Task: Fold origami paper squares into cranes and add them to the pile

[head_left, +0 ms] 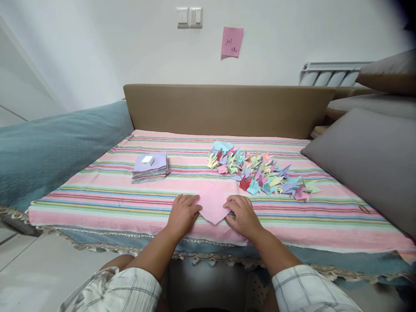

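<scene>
White wall [266, 39] beyond hands, two switch plates [189, 17] high on it, pink note [232, 42] with handwriting to their right. Sofa backrest [224, 110], brown, ahead of hands; striped cover [107, 182] beneath them. Blue armrest [65, 147] far left; grey cushions [373, 151] and white radiator [334, 73] right. Pale tiled floor [35, 273] below left. Light soft, even.

wall switches [189, 17] | pink note [232, 42] right of them | brown backrest [224, 110] | large grey cushion [373, 160] at right

Plaid sleeves [130, 288] cut off at bottom, grey cushion [373, 160] at right; dark corner shape [410, 13] blurred.
</scene>
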`<act>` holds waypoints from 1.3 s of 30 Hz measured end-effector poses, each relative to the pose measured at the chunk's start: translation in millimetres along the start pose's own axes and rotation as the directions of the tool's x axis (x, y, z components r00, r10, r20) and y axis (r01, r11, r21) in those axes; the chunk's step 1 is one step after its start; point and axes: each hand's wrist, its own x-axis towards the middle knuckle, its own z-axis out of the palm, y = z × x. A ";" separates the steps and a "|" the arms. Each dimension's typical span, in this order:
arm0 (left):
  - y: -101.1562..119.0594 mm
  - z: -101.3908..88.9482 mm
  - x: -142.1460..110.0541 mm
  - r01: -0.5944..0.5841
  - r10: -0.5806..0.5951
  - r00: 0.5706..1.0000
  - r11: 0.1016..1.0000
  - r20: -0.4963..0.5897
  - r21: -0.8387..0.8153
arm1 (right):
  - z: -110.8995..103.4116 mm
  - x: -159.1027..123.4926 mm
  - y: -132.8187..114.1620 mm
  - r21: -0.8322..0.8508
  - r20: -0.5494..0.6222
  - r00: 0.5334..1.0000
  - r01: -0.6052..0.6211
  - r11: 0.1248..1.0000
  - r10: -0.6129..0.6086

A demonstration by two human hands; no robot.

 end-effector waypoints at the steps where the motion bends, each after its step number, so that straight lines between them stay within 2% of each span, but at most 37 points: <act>1: -1.8 0.5 0.5 -0.008 0.008 1.000 1.000 0.002 -0.010 | -1.0 0.1 5.5 -0.009 -0.004 0.999 -0.035 0.999 0.035; 5: -7.0 2.2 1.3 -0.013 0.014 1.000 0.998 0.012 -0.057 | -0.3 -1.0 21.7 -0.004 -0.012 0.994 -0.108 0.994 0.108; 12: -14.5 -3.6 -0.3 -0.007 0.011 0.999 0.993 0.034 -0.121 | 3.9 -1.3 27.0 0.002 0.034 0.992 -0.120 0.993 0.120; 18: -26.9 -8.1 -1.5 0.149 -0.143 0.986 0.987 0.082 -0.064 | 2.7 -1.3 29.1 0.012 0.057 0.989 -0.139 0.990 0.138; 25: -35.5 -11.9 2.0 0.255 -0.246 0.964 0.963 0.104 -0.085 | -1.0 -1.2 28.6 0.036 0.072 0.982 -0.179 0.983 0.176; 32: -36.0 -12.5 5.1 0.280 -0.266 0.958 0.948 0.106 -0.151 | -3.9 2.0 25.3 0.081 0.104 0.955 -0.286 0.955 0.278; 39: -36.0 -6.1 6.8 0.328 -0.326 0.945 0.940 0.036 -0.096 | 4.1 4.7 29.3 0.010 0.084 0.931 -0.358 0.934 0.356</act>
